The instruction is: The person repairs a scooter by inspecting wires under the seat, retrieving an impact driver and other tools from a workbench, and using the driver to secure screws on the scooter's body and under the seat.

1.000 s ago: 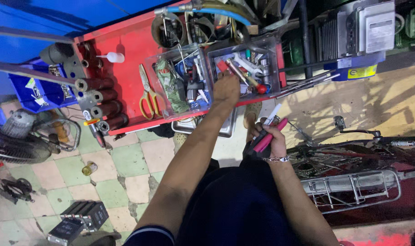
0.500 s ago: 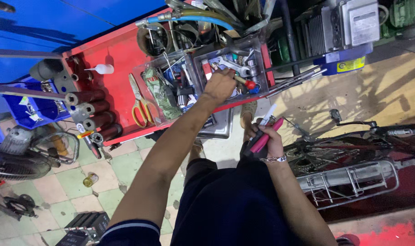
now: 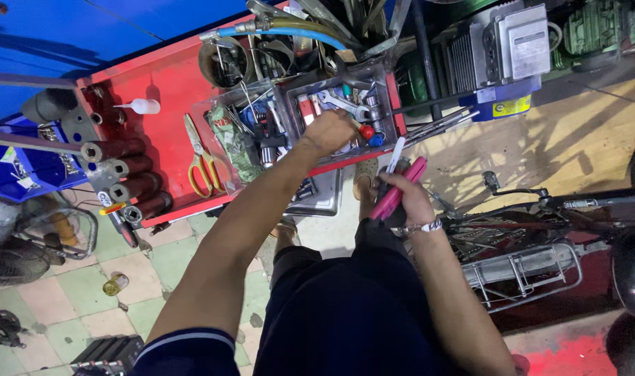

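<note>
At frame centre the left hand closes on a red-handled tool inside the grey compartment tray; lower right, the right hand grips slim, glossy pink-handled pliers.

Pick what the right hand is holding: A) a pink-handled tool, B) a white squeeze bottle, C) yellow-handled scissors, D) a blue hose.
A: the right hand grips a pink-handled tool near the person's waist, while the yellow-handled scissors lie on the red tray.
</note>
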